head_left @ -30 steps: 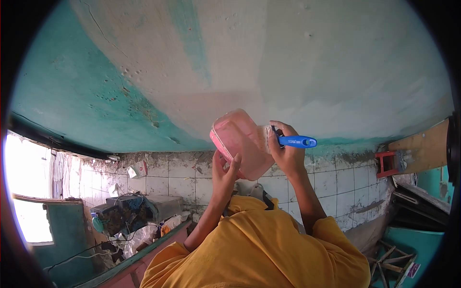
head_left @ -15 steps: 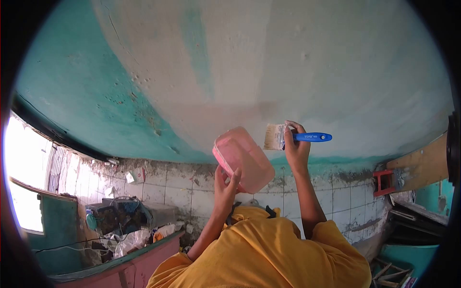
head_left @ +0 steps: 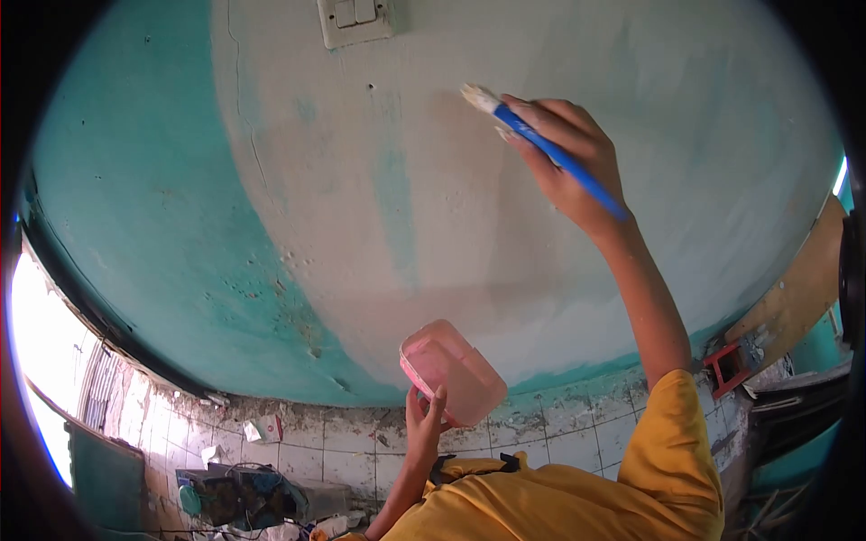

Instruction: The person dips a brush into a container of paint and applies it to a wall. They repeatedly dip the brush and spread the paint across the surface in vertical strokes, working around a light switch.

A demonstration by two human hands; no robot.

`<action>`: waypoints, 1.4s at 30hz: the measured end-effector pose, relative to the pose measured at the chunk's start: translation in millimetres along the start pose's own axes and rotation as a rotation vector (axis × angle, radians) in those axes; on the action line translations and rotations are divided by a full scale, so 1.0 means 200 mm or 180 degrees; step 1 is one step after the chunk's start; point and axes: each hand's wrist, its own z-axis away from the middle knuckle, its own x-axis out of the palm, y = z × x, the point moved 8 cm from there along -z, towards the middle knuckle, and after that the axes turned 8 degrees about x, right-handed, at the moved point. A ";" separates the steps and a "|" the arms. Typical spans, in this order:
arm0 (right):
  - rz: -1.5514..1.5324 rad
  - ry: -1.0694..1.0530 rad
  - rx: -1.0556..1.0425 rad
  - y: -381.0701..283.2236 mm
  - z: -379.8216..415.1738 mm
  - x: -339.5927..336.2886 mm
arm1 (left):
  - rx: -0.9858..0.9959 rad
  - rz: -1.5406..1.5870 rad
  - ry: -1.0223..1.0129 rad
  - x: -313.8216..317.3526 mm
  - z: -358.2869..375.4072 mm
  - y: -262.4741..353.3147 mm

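Note:
My right hand (head_left: pixel 577 158) is closed round a paintbrush (head_left: pixel 564 162) with a blue handle, raised in front of the wall (head_left: pixel 433 225). The brush's pale, paint-coated bristles point up and left, near the wall; whether they touch it I cannot tell. Lower down, my left hand (head_left: pixel 424 428) grips the near left edge of a pink plastic container (head_left: pixel 465 383), which is tilted and has pinkish paint inside. Pale paint covers the middle of the wall, with teal showing at the left and in a streak.
A light switch (head_left: pixel 356 18) is at the top of the wall. White tiles (head_left: pixel 347 437) run below. Cluttered dark items (head_left: pixel 239 496) lie at lower left, near a bright window (head_left: pixel 54 316). A red block (head_left: pixel 726 370) and a wooden board (head_left: pixel 798 279) stand at right.
My right hand has risen up the wall with the brush, which has turned from level to slanting. The view has tilted upward, bringing the switch into sight. My left hand still holds the container.

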 end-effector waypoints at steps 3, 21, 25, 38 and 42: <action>0.0699 -0.0127 -0.0386 -0.05 0.01 0.12 | -0.0004 0.0095 -0.0011 -0.03 -0.02 0.02; 0.1029 -0.0282 -0.0668 0.08 -0.43 0.07 | -0.0070 0.0047 0.0038 -0.20 -0.06 0.03; 0.1664 0.0354 -0.0959 -0.01 -0.37 0.05 | -0.0103 0.0062 -0.0014 -0.22 -0.07 0.03; 0.0646 -0.1351 -0.0108 0.13 0.24 0.38 | -0.0108 0.0041 0.0081 -0.25 -0.10 0.00; 0.1421 -0.0299 -0.0475 0.18 -0.38 0.04 | -0.0147 0.0176 -0.0023 -0.24 -0.11 0.01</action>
